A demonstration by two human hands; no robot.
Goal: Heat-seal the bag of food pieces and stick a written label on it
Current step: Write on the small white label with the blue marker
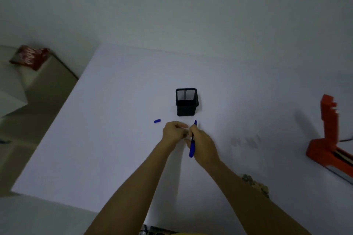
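Observation:
My right hand grips a blue pen, uncapped, its tip pointing away from me. My left hand meets it fingertip to fingertip, pinching something small and pale that I cannot make out. The pen's blue cap lies on the white table, left of my hands. A bag of brownish food pieces lies near the front, partly hidden by my right forearm. An orange heat sealer stands at the right edge with its arm raised.
A black mesh pen holder stands just beyond my hands. Off the table's left side are pale boxes and a red packet. A faint smudge-like mark shows on the table right of my hands.

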